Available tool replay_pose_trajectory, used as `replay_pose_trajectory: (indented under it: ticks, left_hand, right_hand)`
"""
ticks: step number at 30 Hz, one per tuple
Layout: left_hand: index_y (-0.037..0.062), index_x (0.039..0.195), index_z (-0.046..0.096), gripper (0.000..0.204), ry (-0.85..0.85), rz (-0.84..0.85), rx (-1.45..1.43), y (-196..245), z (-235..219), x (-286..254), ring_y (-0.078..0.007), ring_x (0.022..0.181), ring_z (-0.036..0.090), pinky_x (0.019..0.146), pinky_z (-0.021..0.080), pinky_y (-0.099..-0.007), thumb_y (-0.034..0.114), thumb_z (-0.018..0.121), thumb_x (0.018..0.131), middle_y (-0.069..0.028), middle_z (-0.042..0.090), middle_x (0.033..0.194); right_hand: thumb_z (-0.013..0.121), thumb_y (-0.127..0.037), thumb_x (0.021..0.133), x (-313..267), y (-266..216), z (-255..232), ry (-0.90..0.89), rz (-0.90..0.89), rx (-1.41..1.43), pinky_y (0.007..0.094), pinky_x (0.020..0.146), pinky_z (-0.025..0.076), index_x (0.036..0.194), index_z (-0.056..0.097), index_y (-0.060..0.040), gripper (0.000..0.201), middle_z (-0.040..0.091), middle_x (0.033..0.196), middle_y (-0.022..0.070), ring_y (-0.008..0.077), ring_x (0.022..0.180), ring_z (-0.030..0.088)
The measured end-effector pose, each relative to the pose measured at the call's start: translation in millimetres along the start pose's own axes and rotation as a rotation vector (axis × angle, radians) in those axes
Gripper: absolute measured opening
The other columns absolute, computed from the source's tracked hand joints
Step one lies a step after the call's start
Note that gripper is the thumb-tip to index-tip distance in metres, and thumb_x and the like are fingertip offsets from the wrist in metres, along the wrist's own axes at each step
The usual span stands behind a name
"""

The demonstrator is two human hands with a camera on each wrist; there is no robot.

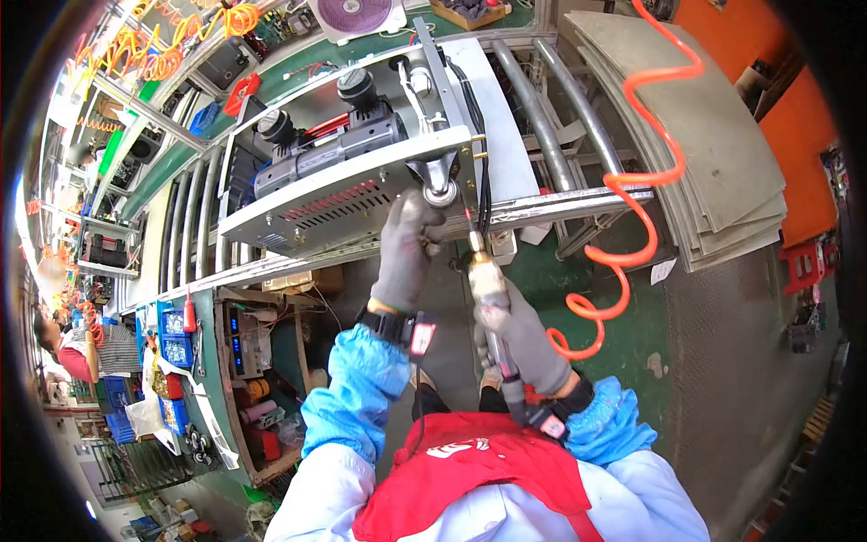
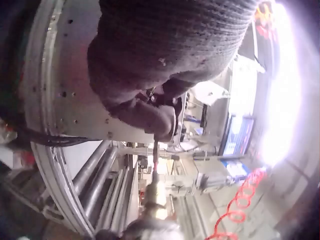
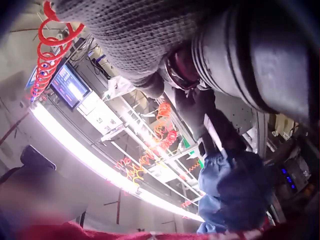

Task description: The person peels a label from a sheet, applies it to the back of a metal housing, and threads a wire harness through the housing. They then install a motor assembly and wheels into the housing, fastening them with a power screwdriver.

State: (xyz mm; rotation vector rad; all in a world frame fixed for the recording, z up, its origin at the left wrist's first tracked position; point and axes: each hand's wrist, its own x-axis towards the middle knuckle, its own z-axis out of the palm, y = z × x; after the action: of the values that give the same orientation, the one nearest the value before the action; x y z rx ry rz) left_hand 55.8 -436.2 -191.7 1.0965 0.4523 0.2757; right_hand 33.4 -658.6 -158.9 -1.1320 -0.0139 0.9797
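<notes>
The left hand (image 1: pixel 406 253), in a grey glove, is just below a round metal-and-black fitting (image 1: pixel 441 187) at the corner of a metal housing (image 1: pixel 343 203). In the left wrist view, curled fingers of the left hand (image 2: pixel 150 85) pinch a small dark part (image 2: pixel 165 100), mostly hidden. The gloved right hand (image 1: pixel 528 343) grips a power driver (image 1: pixel 488 280), its bit pointing up beside the fitting. The driver (image 2: pixel 156 195) points toward the left fingertips; contact cannot be told. In the right wrist view, the right hand (image 3: pixel 135 40) is beside the driver's dark body (image 3: pixel 270 55).
The housing holds a dark motor unit (image 1: pixel 334 149) and stands on a roller conveyor (image 1: pixel 533 99). An orange coiled hose (image 1: pixel 632 190) hangs at the right, before stacked boards (image 1: pixel 695 126). At the lower left are a shelf (image 1: pixel 221 361) and blue bins (image 1: pixel 176 339).
</notes>
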Motion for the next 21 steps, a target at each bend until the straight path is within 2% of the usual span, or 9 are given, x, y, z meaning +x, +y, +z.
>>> replay_pose_trajectory:
  ticks: [3, 4, 7, 8, 9, 10, 12, 16, 21]
  left_hand:
    - [-0.0048, 0.136, 0.049, 0.042, 0.045, -0.213, -0.321, 9.8, -10.5, -39.1, -0.0116, 0.083, 0.061, 0.074, 0.054, -0.0293, 0.014, 0.052, 0.098, -0.0156, 0.064, 0.12]
    - [-0.0082, 0.141, 0.043, 0.046, 0.064, -0.255, -0.349, 7.2, -20.7, -46.2, -0.0128, 0.084, 0.062, 0.073, 0.056, -0.0276, 0.01, 0.049, 0.099, -0.0195, 0.061, 0.129]
    - [-0.0071, 0.143, 0.042, 0.049, -0.066, -0.312, -0.294, 9.7, -47.0, -68.4, -0.0095, 0.081, 0.059, 0.062, 0.052, -0.021, 0.011, 0.051, 0.099, -0.019, 0.06, 0.128]
    - [-0.0026, 0.134, 0.051, 0.042, -0.079, -0.307, -0.249, 9.4, -49.3, -73.1, -0.0052, 0.067, 0.053, 0.048, 0.04, -0.0165, 0.023, 0.055, 0.101, -0.0129, 0.066, 0.117]
    - [0.0001, 0.127, 0.053, 0.037, -0.079, -0.323, -0.22, 13.3, -48.0, -79.5, -0.004, 0.063, 0.049, 0.046, 0.037, -0.0158, 0.028, 0.054, 0.103, -0.0097, 0.066, 0.112]
    - [0.0028, 0.121, 0.056, 0.035, -0.079, -0.337, -0.188, 20.2, -45.5, -86.5, -0.0028, 0.059, 0.045, 0.044, 0.034, -0.0151, 0.033, 0.053, 0.104, -0.0064, 0.066, 0.106]
    - [0.0113, 0.105, 0.058, 0.039, -0.102, -0.36, -0.135, 24.3, -45.9, -93.1, -0.0019, 0.05, 0.036, 0.04, 0.027, -0.0152, 0.05, 0.052, 0.102, 0.0022, 0.063, 0.087]
    - [0.0145, 0.102, 0.059, 0.036, -0.002, -0.424, -0.241, 22.6, -50.5, -101.9, -0.0016, 0.051, 0.035, 0.039, 0.025, -0.0148, 0.05, 0.055, 0.101, 0.0049, 0.054, 0.078]
    - [0.0165, 0.099, 0.06, 0.033, -0.036, -0.458, -0.399, 16.0, -58.4, -103.7, -0.0015, 0.051, 0.033, 0.04, 0.023, -0.0149, 0.049, 0.056, 0.101, 0.0081, 0.046, 0.073]
  right_hand:
    - [0.067, -0.021, 0.089, -36.1, 11.9, -9.1, -0.036, 0.029, -0.029, 0.0273, 0.05, 0.05, 0.145, 0.035, -0.008, 0.066, 0.057, 0.085, 0.0042, 0.0105, 0.059, 0.056]
    - [0.067, -0.02, 0.088, -47.7, 13.1, -11.0, -0.043, 0.059, -0.063, 0.0272, 0.05, 0.05, 0.146, 0.034, -0.0077, 0.068, 0.056, 0.086, 0.004, 0.0105, 0.059, 0.056]
    - [0.069, -0.019, 0.085, -71.4, 24.4, -14.2, -0.073, 0.141, -0.101, 0.0258, 0.054, 0.05, 0.15, 0.032, -0.0061, 0.076, 0.056, 0.09, 0.0033, 0.0098, 0.064, 0.057]
    - [0.07, -0.019, 0.085, -74.6, 28.5, -15.5, -0.111, 0.136, -0.13, 0.0255, 0.054, 0.05, 0.15, 0.032, -0.0059, 0.077, 0.056, 0.092, 0.0033, 0.0095, 0.064, 0.056]
    - [0.071, -0.02, 0.084, -76.6, 32.1, -17.4, -0.151, 0.13, -0.16, 0.0252, 0.055, 0.05, 0.151, 0.032, -0.0057, 0.078, 0.056, 0.093, 0.0034, 0.0091, 0.064, 0.056]
    - [0.073, -0.021, 0.084, -77.7, 35.6, -21.0, -0.188, 0.165, -0.17, 0.0271, 0.068, 0.053, 0.152, 0.032, -0.0046, 0.081, 0.06, 0.107, 0.0055, 0.0112, 0.08, 0.061]
    - [0.074, -0.021, 0.084, -79.5, 36.1, -13.3, -0.213, 0.133, -0.177, 0.0295, 0.08, 0.053, 0.152, 0.031, -0.0043, 0.082, 0.06, 0.116, 0.0073, 0.0138, 0.093, 0.062]
    - [0.076, -0.021, 0.084, -79.5, 40.5, -6.3, -0.246, 0.101, -0.212, 0.032, 0.098, 0.047, 0.152, 0.032, -0.0034, 0.083, 0.059, 0.129, 0.0097, 0.0175, 0.114, 0.058]
    - [0.077, -0.023, 0.084, -79.9, 44.2, -3.1, -0.254, 0.109, -0.303, 0.0315, 0.096, 0.048, 0.151, 0.034, -0.0029, 0.082, 0.06, 0.128, 0.0094, 0.0166, 0.112, 0.059]
